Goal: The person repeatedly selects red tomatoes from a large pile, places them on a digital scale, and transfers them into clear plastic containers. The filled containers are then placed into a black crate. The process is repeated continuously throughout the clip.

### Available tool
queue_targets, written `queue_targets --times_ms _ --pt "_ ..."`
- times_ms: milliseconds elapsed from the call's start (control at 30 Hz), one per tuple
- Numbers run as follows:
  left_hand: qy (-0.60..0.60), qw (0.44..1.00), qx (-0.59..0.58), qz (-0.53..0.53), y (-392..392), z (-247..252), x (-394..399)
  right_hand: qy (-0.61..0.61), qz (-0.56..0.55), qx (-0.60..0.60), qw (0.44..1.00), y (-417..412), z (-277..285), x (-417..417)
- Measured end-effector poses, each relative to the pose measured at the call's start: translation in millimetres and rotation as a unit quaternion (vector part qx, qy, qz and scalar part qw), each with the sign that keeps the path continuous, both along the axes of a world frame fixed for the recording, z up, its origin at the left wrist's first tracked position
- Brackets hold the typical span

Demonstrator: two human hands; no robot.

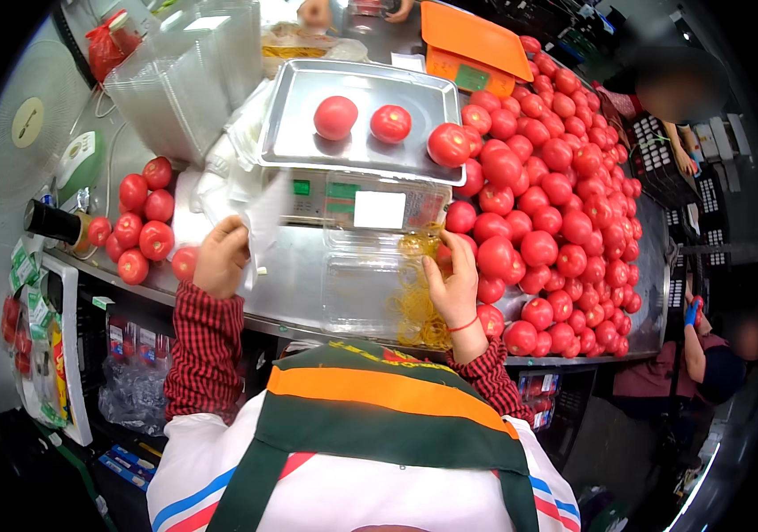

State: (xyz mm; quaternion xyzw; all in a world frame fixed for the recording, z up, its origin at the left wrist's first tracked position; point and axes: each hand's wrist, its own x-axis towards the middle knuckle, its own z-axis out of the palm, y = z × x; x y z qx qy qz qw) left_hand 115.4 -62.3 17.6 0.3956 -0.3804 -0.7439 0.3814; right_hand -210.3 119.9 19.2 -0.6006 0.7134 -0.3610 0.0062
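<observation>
My left hand pinches a thin white sheet, blurred, above the metal table. At the right, my right hand has thumb and index finger apart beside yellow rubber bands and the tomato pile; it grips nothing that I can see. Between the hands lies an open clear plastic clamshell box, its lid towards the scale. The scale has a lit green display and a steel tray bearing two tomatoes, with another tomato at its right edge.
A large heap of tomatoes covers the right side. More tomatoes lie at the left, near stacked clear boxes and a dark cylinder. An orange bin stands behind. Other people are at the far side and right.
</observation>
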Motion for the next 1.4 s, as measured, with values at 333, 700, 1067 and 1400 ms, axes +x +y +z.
queue_targets --times_ms 333,700,1067,1400 --pt "-0.030 0.964 0.119 -0.237 54 -6 -77 -0.371 0.087 0.129 0.916 -12 22 28" --pt "-0.314 0.806 -0.502 -0.010 -22 35 -108 0.021 0.001 -0.063 0.998 -56 50 -20" --pt "-0.079 0.982 -0.164 -0.056 -118 36 -179 -0.026 -0.051 -0.083 0.995 -143 40 -77" --pt "0.258 0.940 0.107 -0.197 7 48 -132 -0.795 0.217 -0.012 0.566 -40 39 -27"
